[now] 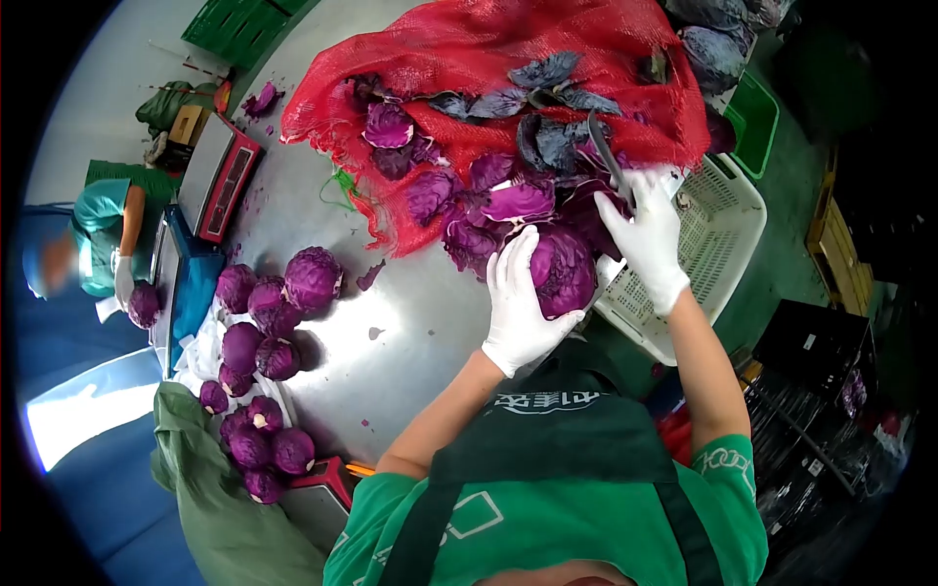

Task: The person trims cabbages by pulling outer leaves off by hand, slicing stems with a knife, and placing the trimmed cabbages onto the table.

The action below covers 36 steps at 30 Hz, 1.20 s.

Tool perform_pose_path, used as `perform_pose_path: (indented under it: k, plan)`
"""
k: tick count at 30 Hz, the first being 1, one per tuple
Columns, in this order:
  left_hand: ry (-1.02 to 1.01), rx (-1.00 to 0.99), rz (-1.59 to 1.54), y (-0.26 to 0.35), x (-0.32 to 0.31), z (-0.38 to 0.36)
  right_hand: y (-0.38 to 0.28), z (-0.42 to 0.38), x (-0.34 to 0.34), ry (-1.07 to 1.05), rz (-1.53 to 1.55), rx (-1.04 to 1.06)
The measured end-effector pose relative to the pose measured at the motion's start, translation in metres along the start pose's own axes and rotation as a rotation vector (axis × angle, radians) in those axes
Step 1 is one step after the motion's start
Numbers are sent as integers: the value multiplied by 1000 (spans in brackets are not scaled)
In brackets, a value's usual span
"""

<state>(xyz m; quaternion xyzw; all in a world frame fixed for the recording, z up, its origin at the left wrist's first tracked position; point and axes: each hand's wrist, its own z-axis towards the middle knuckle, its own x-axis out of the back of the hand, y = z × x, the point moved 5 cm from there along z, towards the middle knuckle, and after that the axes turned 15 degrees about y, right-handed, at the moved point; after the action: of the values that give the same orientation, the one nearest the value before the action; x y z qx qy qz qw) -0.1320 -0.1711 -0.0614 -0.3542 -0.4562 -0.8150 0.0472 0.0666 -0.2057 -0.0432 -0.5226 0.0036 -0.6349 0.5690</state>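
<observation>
A large purple cabbage rests at the near edge of the metal table. Around its left side curves my left hand, in a white glove, holding it. My right hand, also gloved, grips a knife whose dark curved blade points up and away from me. Its fingers are close to the cabbage's upper right leaves. Loose purple leaves lie just beyond the cabbage, partly on a red mesh bag. Darker leaves are spread over the bag.
Several cabbages stand on the left of the metal table. A white basket and a green crate are at the right. Red scales are at the upper left, near another person with a gloved hand by a cabbage.
</observation>
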Motion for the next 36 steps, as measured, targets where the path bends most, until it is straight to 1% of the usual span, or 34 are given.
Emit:
perform_pose_path:
  k: [1,2,3,4,6,7,10,11,12,14,15,16,17,18,19,20,22,23,24,26,27,28,30,32,33,34,36]
  plan:
    - [0,-1,-20,2,0,1,-4,-9,3,-209,88,-256]
    - [-1,-4,-43,3,-1,1,-13,-22,5,-306,167,-294]
    - [-15,6,-28,3,-4,0,-30,-30,11,-311,112,-141]
    - [-12,9,5,4,-7,-2,-37,-40,9,-312,37,-32]
    - [-24,29,40,7,-10,-1,-30,-55,-2,-435,-68,-68]
    - [-23,30,35,9,-10,0,-25,-56,-4,-390,76,-102]
    - [-39,30,64,8,-8,-1,-21,-55,-1,-442,81,-115]
    - [-47,26,57,8,-8,-2,-25,-54,5,-345,140,-95]
    - [-54,23,49,9,-9,-3,-26,-51,7,-347,135,-94]
    - [-59,24,51,9,-9,-5,-24,-42,10,-363,111,-158]
    - [-64,21,58,9,-9,-5,-15,-31,14,-316,88,-177]
    - [-63,22,58,8,-6,-6,7,-19,12,-304,47,-252]
    - [-90,17,79,7,-3,-8,31,-6,8,-235,2,-248]
    - [-121,11,100,6,0,-9,54,7,4,-237,-32,-369]
    - [-137,-4,109,5,2,-11,73,21,1,-181,-12,-363]
    - [-142,-8,109,3,5,-13,97,27,-8,-174,20,-358]
    - [-127,-14,70,-2,8,-16,47,35,10,-25,-160,-7]
    - [-117,-16,88,-6,9,-18,27,26,12,-56,-74,12]
    - [-123,-10,93,-11,10,-21,0,16,17,-63,-50,123]
    - [-118,-27,31,-17,11,-21,-10,-26,-7,-351,238,-41]
    - [-115,-34,15,-17,11,-21,-24,-35,-14,-507,292,-146]
    - [-123,-34,18,-18,10,-21,-33,-35,-19,-523,255,-140]
    - [-100,-80,-50,-18,7,-19,-29,-36,-47,-517,42,-104]
    - [-100,-96,-30,-17,8,-23,-23,-22,-66,-645,-44,-130]
    - [-81,-90,-59,-20,9,-25,-11,-18,-78,-613,-38,-96]
    - [-63,-85,-89,-22,11,-27,-3,-17,-87,-521,-90,-20]
    - [-66,-77,-93,-26,15,-33,9,-13,-103,-499,-147,3]
